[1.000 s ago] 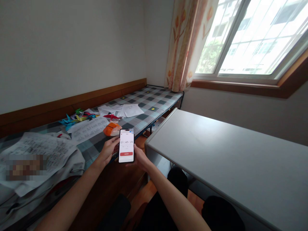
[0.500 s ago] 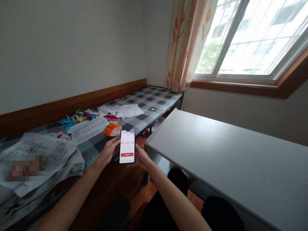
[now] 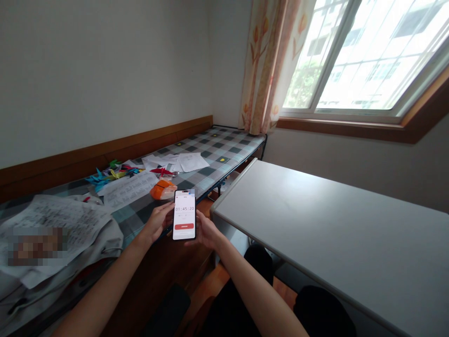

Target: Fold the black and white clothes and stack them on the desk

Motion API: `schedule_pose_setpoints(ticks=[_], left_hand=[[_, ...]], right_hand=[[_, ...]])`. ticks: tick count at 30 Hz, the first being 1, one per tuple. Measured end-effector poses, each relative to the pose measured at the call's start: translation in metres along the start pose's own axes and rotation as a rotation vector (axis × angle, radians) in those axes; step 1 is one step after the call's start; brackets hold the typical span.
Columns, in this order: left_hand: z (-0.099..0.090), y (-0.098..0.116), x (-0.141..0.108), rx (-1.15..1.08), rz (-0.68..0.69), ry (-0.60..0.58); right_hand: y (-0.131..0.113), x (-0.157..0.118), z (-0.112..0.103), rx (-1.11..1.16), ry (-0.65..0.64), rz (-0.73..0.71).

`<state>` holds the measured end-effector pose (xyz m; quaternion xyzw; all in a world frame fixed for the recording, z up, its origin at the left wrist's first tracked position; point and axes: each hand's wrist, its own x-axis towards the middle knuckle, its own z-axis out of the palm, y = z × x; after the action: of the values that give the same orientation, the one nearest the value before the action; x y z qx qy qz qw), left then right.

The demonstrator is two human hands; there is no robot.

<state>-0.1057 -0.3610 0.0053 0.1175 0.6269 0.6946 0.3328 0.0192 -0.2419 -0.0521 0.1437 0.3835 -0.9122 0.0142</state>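
Observation:
A phone (image 3: 184,219) is held upright between my two hands, its bright screen showing 01:45:20 above a red button. My left hand (image 3: 160,222) grips its left edge. Along the right edge, my right hand (image 3: 206,230) is closed on it, with some fingers hidden behind the phone. Just beyond the phone, an orange packet (image 3: 163,189) lies on the checkered bed (image 3: 231,145).
Printed sheets (image 3: 131,188), colourful folded paper pieces (image 3: 101,178) and a grey bag (image 3: 105,238) under a large sheet lie on the bed. A white table (image 3: 315,210) stands at the right, below a window (image 3: 365,61) with a curtain (image 3: 264,65).
The phone has shifted very slightly left and down and tilted a little, still held in both hands. The displayed digits look the same.

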Motion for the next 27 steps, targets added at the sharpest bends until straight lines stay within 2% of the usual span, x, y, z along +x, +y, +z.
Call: schedule_pose_setpoints(ticks=[11,21,24,27], left_hand=[[0.004,-0.001,-0.002,-0.01,-0.003,0.002],[0.006,-0.003,-0.007,0.013,0.021,0.01],[0.009,-0.006,-0.011,0.064,0.062,0.0],[0.018,-0.011,-0.017,0.175,0.186,-0.06]], right_hand=[[-0.004,-0.006,0.003,0.017,0.03,0.041],[-0.003,-0.01,0.0,0.002,-0.01,0.02],[-0.003,-0.009,-0.003,-0.015,-0.013,-0.005],[0.0,-0.007,-0.001,-0.05,0.031,-0.024]])
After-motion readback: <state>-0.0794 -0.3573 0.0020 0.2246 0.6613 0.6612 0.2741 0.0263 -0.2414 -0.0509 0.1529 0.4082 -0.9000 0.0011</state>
